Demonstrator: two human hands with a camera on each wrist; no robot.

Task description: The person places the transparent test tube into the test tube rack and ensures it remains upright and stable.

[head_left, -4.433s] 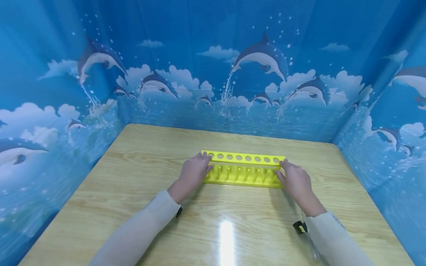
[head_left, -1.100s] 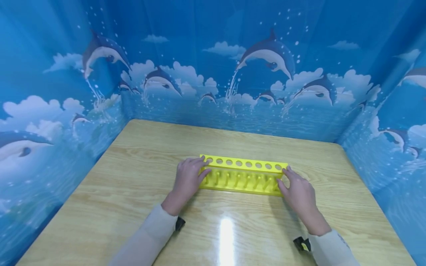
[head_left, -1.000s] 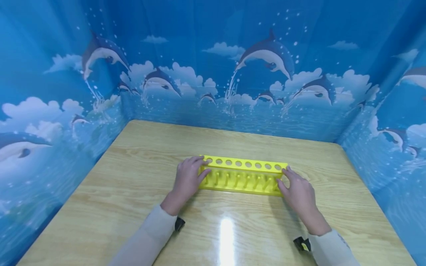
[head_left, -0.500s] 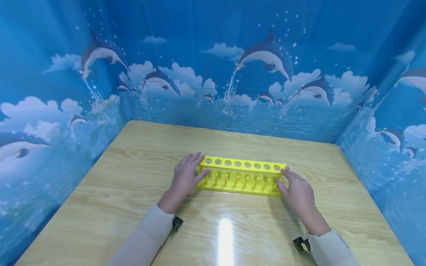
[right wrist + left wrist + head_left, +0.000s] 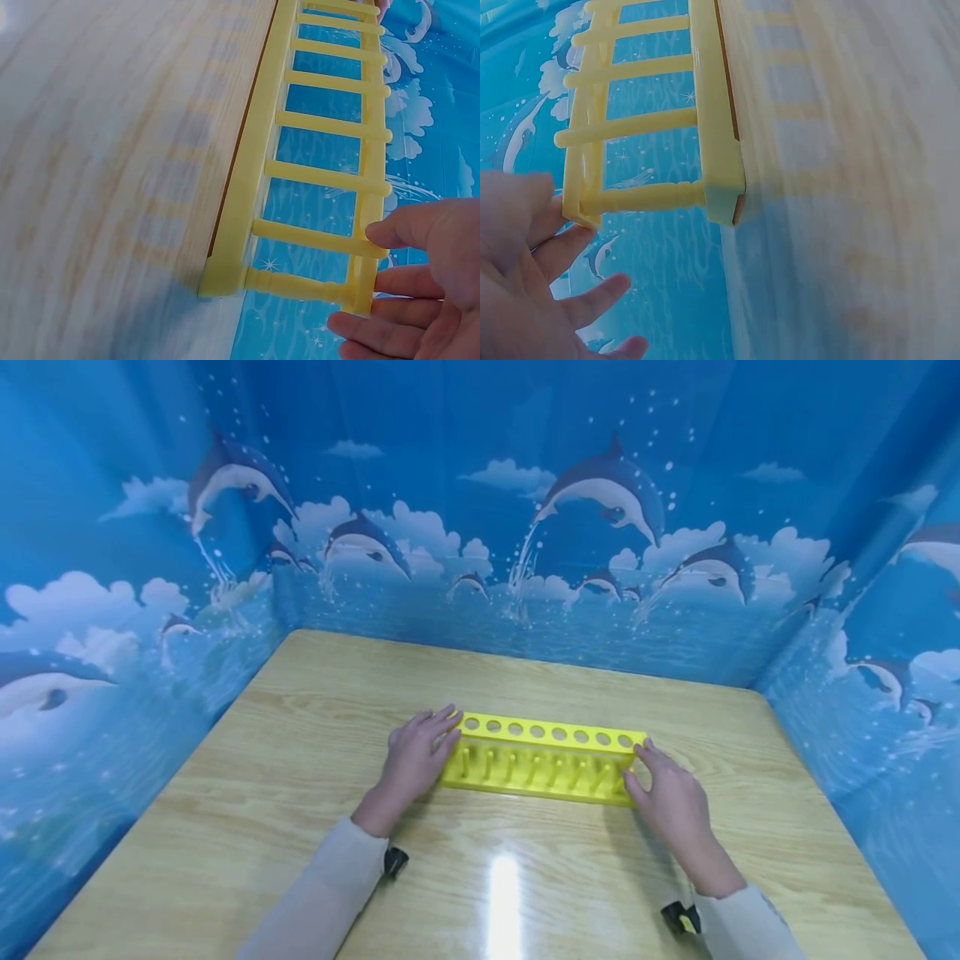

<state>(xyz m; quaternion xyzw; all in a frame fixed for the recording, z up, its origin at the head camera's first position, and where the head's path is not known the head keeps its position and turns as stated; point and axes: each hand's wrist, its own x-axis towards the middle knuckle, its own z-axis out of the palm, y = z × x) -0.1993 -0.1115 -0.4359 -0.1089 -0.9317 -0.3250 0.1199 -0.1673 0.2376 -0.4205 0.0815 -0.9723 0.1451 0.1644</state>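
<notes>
A yellow plastic test tube rack (image 5: 555, 762) stands on the table between the two hands. Its top bar has a row of round holes, and a row of upright pegs rises from its base. At its left end my left hand (image 5: 415, 758) has loosened fingers, the tips right at the upper corner; in the left wrist view two lower fingers (image 5: 600, 300) spread away from it. My right hand (image 5: 672, 793) holds the opposite end. In the right wrist view that thumb (image 5: 397, 227) lies at the top bar beside a peg, with fingers bent at the bar's end.
The wooden table (image 5: 300, 693) is glossy and reflects a bright strip of light. Blue dolphin-printed curtains (image 5: 420, 527) close it in at the back and sides. Small black pieces are attached at both pale sleeves (image 5: 322, 897).
The rack sits slightly nearer than several seconds ago. Lately my left hand has slid a little left, its thumb moving up from the pegs toward the top corner. My right hand stays at its end.
</notes>
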